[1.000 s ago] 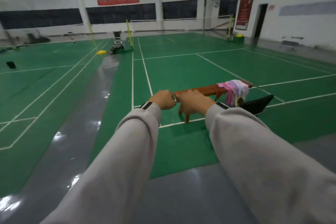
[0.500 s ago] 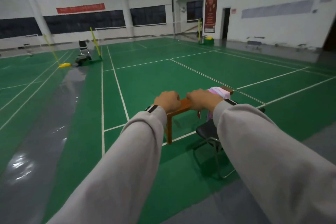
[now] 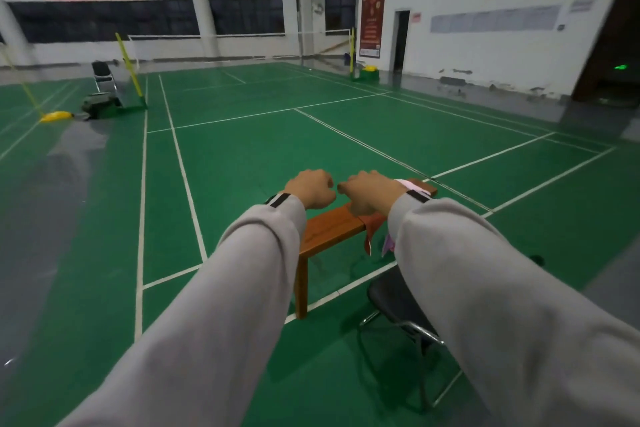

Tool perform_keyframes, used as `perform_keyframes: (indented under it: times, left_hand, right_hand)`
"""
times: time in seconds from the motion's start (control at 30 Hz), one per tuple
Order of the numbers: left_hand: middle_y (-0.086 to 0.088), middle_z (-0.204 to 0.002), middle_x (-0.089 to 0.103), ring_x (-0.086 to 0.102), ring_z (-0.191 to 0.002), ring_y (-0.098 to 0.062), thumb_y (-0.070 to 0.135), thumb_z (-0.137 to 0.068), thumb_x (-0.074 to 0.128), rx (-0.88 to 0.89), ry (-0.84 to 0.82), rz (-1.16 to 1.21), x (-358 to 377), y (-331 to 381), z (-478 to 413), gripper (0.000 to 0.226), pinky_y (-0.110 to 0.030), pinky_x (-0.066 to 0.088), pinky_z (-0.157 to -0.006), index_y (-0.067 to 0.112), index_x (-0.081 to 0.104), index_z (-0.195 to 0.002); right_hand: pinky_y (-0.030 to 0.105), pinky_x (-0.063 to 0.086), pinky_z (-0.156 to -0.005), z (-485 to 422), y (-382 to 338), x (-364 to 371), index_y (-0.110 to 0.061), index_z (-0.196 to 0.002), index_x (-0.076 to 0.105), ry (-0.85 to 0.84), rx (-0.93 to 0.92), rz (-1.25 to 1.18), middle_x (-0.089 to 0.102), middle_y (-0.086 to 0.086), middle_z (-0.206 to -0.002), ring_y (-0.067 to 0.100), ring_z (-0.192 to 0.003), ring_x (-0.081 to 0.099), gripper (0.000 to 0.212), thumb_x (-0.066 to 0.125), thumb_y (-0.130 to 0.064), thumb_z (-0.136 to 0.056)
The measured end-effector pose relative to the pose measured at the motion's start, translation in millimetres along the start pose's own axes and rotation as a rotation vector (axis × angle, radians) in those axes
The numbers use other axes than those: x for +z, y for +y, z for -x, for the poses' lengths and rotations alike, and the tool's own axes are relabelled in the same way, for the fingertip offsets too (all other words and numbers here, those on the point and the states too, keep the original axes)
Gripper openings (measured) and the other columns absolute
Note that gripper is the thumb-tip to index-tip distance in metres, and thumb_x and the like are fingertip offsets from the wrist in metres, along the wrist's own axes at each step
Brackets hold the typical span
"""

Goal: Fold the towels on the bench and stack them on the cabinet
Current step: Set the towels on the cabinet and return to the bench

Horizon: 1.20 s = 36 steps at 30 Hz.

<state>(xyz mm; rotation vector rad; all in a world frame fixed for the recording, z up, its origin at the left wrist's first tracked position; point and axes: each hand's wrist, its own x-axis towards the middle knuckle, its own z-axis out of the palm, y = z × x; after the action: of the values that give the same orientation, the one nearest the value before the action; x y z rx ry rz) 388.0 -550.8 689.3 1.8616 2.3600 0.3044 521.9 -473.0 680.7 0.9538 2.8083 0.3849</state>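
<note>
Two fisted hands, left hand (image 3: 310, 188) and right hand (image 3: 367, 191), empty, above bench (image 3: 332, 229), towels (image 3: 412, 186) behind.

Towels (image 3: 370, 230) lie on the bench (image 3: 332, 229), with a chair (image 3: 398, 302) just right of its near end.

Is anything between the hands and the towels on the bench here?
Nothing visible. Both hands, left and right, are held out in fists over the bench. The towels lie just past the right wrist; the black chair stands beside the bench, below the right arm.
</note>
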Motion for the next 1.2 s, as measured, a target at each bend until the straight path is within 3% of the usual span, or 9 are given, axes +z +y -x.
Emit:
perform_keyframes:
  times: [0.17,0.37,0.47,0.67,0.9,1.2]
  left_hand:
    - [-0.013,-0.129,0.066,0.062,-0.116,-0.033,0.025,-0.098,0.056,0.053,-0.145,-0.035,-17,-33,-132,0.035,-0.039,0.050,-0.099,0.011,0.065,-0.129]
    - [-0.010,-0.136,0.064,0.061,-0.120,-0.033,0.037,-0.092,0.058,0.074,-0.192,-0.110,0,-61,-289,0.047,-0.045,0.051,-0.103,0.023,0.060,-0.137]
    - [-0.006,-0.141,0.060,0.057,-0.127,-0.033,0.037,-0.093,0.057,0.101,-0.170,-0.152,12,-65,-364,0.050,-0.046,0.049,-0.105,0.032,0.054,-0.143]
    - [-0.007,-0.148,0.054,0.049,-0.136,-0.033,0.035,-0.095,0.055,0.074,-0.175,-0.187,30,-67,-517,0.051,-0.048,0.043,-0.108,0.031,0.049,-0.146]
    - [-0.011,-0.139,0.059,0.051,-0.129,-0.035,0.033,-0.093,0.055,0.058,-0.093,-0.159,32,-71,-675,0.040,-0.050,0.042,-0.106,0.019,0.060,-0.131]
    - [-0.011,-0.139,0.059,0.052,-0.128,-0.035,0.034,-0.095,0.053,0.102,-0.131,-0.125,60,-91,-882,0.042,-0.048,0.044,-0.103,0.018,0.059,-0.133]
  right_hand:
    - [0.047,0.044,-0.102,-115,35,-3,-0.022,-0.149,0.041,0.008,-0.003,-0.005,0.061,0.011,-0.129,0.034,-0.118,0.057,0.054,0.055,-0.029,-0.097]
    - [0.047,0.041,-0.106,-242,108,27,-0.029,-0.159,0.026,-0.017,0.057,-0.017,0.059,0.011,-0.132,0.033,-0.123,0.054,0.068,0.054,-0.030,-0.097]
    - [0.048,0.039,-0.109,-308,156,46,-0.030,-0.156,0.032,-0.033,0.091,-0.024,0.057,0.010,-0.138,0.034,-0.127,0.053,0.065,0.056,-0.031,-0.096]
    - [0.048,0.038,-0.111,-439,247,71,-0.027,-0.148,0.045,-0.078,0.163,-0.163,0.055,0.009,-0.141,0.035,-0.130,0.050,0.055,0.059,-0.030,-0.095]
    - [0.051,0.035,-0.112,-569,330,84,-0.023,-0.138,0.052,-0.075,0.195,-0.158,0.060,0.012,-0.133,0.034,-0.125,0.053,0.043,0.055,-0.029,-0.096]
    - [0.048,0.037,-0.111,-731,443,136,-0.024,-0.138,0.055,-0.151,0.254,-0.131,0.060,0.009,-0.134,0.032,-0.125,0.054,0.045,0.055,-0.028,-0.094]
